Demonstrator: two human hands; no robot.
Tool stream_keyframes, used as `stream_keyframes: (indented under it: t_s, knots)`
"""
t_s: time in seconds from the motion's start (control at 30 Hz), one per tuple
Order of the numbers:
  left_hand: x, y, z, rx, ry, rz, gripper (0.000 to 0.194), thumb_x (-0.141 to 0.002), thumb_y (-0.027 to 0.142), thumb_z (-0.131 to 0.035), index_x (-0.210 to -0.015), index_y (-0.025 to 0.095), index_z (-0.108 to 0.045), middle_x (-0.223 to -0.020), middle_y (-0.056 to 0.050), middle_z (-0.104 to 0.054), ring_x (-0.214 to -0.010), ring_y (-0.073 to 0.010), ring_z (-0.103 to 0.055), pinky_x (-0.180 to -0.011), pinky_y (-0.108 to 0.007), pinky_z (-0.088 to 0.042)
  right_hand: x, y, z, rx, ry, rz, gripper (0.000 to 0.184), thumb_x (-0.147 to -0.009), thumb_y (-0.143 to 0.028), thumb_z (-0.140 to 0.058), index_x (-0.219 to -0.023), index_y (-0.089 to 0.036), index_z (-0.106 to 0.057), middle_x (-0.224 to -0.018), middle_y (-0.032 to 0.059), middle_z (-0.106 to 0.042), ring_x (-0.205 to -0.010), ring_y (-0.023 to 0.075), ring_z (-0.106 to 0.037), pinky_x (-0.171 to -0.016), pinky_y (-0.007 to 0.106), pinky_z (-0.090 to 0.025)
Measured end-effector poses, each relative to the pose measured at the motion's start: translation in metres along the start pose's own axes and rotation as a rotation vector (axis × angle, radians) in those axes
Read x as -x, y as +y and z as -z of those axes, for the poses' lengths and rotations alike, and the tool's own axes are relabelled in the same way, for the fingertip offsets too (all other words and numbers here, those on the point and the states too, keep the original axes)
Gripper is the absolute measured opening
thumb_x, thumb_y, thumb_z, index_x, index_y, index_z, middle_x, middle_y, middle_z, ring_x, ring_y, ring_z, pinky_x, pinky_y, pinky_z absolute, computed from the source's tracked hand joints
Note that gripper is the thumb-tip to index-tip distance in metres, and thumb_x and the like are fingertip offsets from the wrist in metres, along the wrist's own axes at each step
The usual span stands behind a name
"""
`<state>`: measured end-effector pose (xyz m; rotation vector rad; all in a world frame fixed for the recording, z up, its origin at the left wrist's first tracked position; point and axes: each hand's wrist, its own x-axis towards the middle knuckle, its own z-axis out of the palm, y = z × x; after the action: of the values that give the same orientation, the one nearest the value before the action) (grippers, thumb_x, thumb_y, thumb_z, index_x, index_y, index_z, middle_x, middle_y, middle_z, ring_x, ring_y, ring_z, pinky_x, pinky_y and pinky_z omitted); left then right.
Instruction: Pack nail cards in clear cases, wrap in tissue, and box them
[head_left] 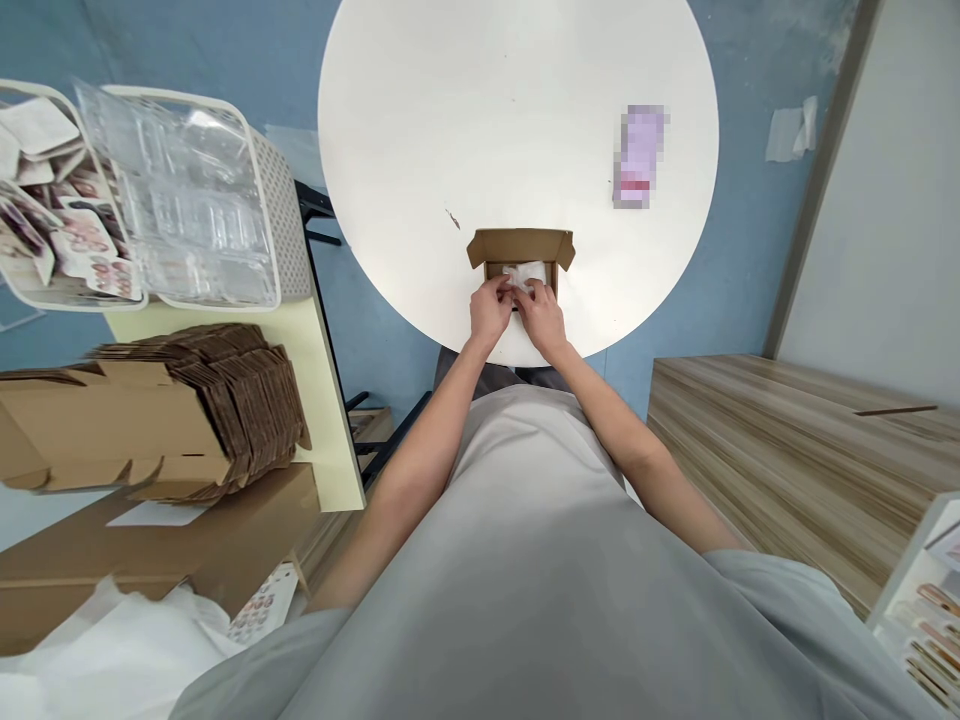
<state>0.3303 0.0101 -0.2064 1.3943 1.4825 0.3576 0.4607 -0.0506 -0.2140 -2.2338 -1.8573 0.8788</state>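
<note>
A small brown cardboard box [520, 244] stands with its lid raised near the front edge of the round white table [420, 120]. Inside it lies white crumpled wrapping [534, 271], thin like tissue or foam sheet. My left hand [491, 310] reaches over the box's near left side, fingers bent and pinching the wrapping's edge. From the right, my right hand [541, 318] meets it with curled fingers, also gripping the wrapping. The fingertips almost touch each other. Whatever the wrapping may cover is hidden.
A blurred purple item [640, 155] lies on the table's right. Left of the table, a white basket [281, 190] holds clear plastic trays, another basket [135, 300] holds printed cards, and flattened cardboard boxes [247, 400] are stacked. A wood-grain cabinet [735, 430] stands at right.
</note>
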Motion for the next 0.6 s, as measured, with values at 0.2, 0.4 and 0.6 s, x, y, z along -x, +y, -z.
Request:
stream_keyframes:
  t_s: [0.2, 0.4, 0.6]
  knots:
    - [-0.007, -0.017, 0.028, 0.027, 0.421, 0.025, 0.031, -0.098, 0.026, -0.077, -0.128, 0.022, -0.068, -0.132, -0.013, -0.077, -0.106, -0.0237, -0.076, -0.103, -0.040, -0.063, 0.000, 0.004, -0.008, 0.086, 0.002, 0.019, 0.051, -0.117, -0.022, -0.041, -0.159, -0.028, -0.069, -0.159, 0.0170, -0.064, -0.139, 0.0363, -0.062, -0.110, 0.048, -0.064]
    - [-0.045, -0.017, 0.054, 0.000, 0.171, -0.276, 0.043, -0.108, 0.039, -0.070, -0.147, 0.024, -0.063, -0.118, -0.010, -0.074, -0.117, -0.0249, -0.072, -0.106, -0.040, -0.064, 0.001, 0.002, -0.002, 0.084, 0.002, 0.019, 0.048, -0.117, -0.021, -0.044, -0.156, -0.026, -0.072, -0.157, 0.0176, -0.064, -0.137, 0.0362, -0.063, -0.105, 0.046, -0.066]
    - [-0.027, -0.028, 0.050, -0.122, -0.059, -0.338, 0.054, -0.100, 0.029, -0.075, -0.154, 0.027, -0.065, -0.127, -0.011, -0.063, -0.117, -0.0269, -0.070, -0.100, -0.042, -0.066, -0.002, 0.002, -0.004, 0.038, 0.024, 0.017, 0.044, -0.114, -0.020, -0.045, -0.143, -0.021, -0.078, -0.136, 0.0200, -0.075, -0.129, 0.0367, -0.068, -0.095, 0.044, -0.065]
